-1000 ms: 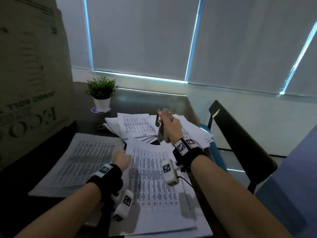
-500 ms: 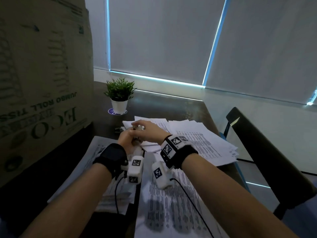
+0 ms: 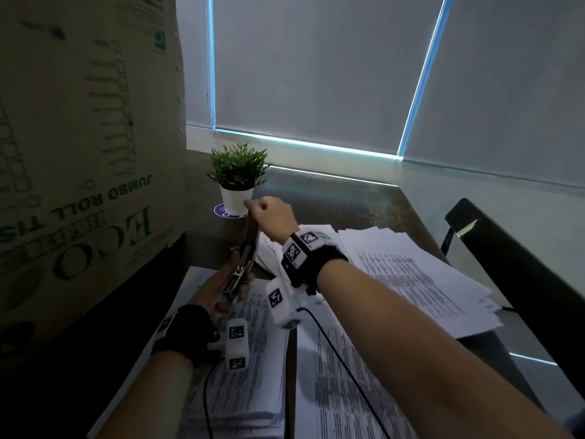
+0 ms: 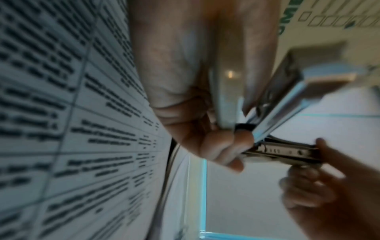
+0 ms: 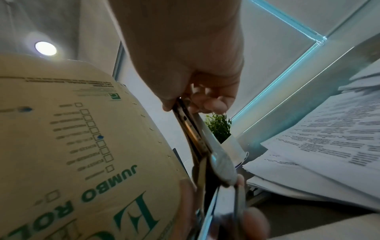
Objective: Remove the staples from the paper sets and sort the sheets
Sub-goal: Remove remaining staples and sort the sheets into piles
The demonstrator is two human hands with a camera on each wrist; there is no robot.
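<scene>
The fingers (image 4: 218, 146) of the left hand (image 3: 218, 289) curl round the lower end of a metal stapler (image 3: 242, 261), and the right hand (image 3: 272, 217) pinches its far end between thumb and curled fingers; the stapler is swung open, one long arm slanting up from the left hand to the right, above the dark table (image 3: 364, 204); in the left wrist view its metal track (image 4: 287, 151) runs from one hand to the other; printed sheets (image 3: 253, 353) lie in a stack under the left wrist, another stack (image 3: 335, 384) sits beside it under the right forearm, and a loose spread of sets (image 3: 421, 274) lies to the right; a potted plant (image 3: 237, 179) stands behind the hands; a cardboard box (image 3: 88, 153) rises on the left; a black chair (image 3: 512, 270) stands at the right.
</scene>
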